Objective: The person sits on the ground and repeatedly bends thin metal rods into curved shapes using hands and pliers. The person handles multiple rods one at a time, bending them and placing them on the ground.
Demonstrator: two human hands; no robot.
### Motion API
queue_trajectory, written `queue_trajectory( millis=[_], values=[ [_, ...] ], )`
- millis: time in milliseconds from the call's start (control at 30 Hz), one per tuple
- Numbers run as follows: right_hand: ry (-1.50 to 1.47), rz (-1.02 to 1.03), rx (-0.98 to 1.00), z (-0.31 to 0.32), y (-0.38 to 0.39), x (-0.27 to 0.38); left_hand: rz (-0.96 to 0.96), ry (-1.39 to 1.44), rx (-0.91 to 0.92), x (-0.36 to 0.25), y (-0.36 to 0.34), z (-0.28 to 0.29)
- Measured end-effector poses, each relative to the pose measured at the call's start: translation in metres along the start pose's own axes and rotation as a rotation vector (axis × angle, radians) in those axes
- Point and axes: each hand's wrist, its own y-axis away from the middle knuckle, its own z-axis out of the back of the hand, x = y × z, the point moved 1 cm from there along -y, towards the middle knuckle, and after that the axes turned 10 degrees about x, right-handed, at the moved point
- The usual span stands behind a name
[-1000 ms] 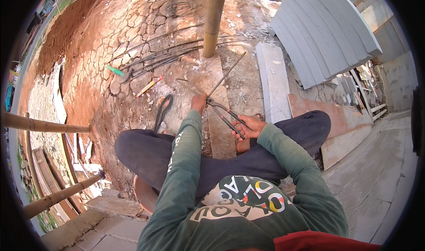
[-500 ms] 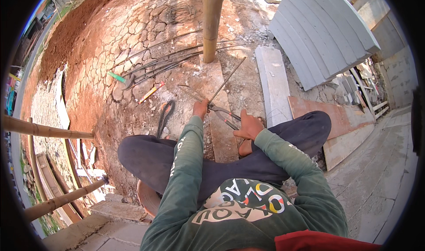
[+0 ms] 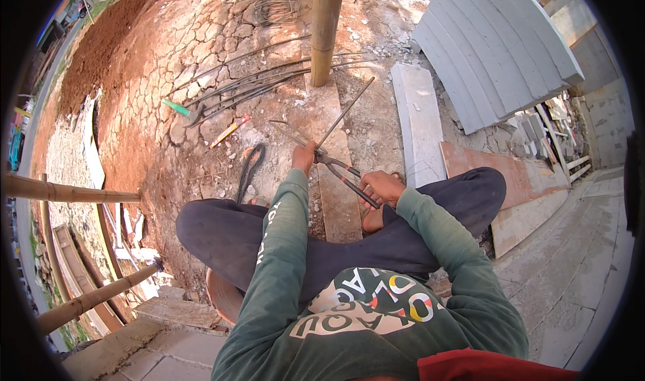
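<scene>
My left hand [image 3: 304, 158] is closed around thin steel rod [image 3: 346, 112]; one length slants up to the right from it and a shorter one to the left. Whether these are a single bent piece I cannot tell. Right beside those fingers is the head of a pair of pincers [image 3: 330, 164], its jaws close to the rod. My right hand [image 3: 383, 187] grips the pincers' dark handles, which have reddish bands. Both hands are in front of my crossed legs, above a narrow board [image 3: 339, 213] on the ground.
A black looped strap-like thing [image 3: 250, 171], a red-and-yellow packet [image 3: 230, 131] and a green-handled hammer [image 3: 183, 109] lie to the left. Beyond are long steel rods [image 3: 248, 82] and a bamboo post [image 3: 324, 38]. Grey panels [image 3: 494, 52] lean at the right, near a pale slab [image 3: 418, 119].
My right hand has shifted its grip on the pincers, its fingers now more curled around the handles. The left hand has stayed nearly in place, moving slightly up with the rod.
</scene>
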Motion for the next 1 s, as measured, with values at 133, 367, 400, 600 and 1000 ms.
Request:
queue_trajectory(
  millis=[133,367,400,600,1000],
  values=[
    [-0.323,-0.048,0.230,-0.001,-0.015,-0.022,-0.006,0.080,0.039,-0.002,0.003,-0.001],
    [0.690,0.059,-0.129,0.014,-0.022,-0.044,0.013,-0.259,-0.437,-0.008,0.019,0.014],
    [0.871,0.072,-0.216,0.014,-0.023,-0.045,0.063,-0.388,-0.479,-0.010,0.024,0.014],
    [0.683,0.350,-0.294,0.002,-0.022,-0.041,0.348,-0.362,0.034,-0.022,0.072,-0.018],
    [0.775,0.334,-0.021,0.019,-0.011,-0.025,0.449,0.280,0.014,-0.035,0.123,-0.006]
  ],
)
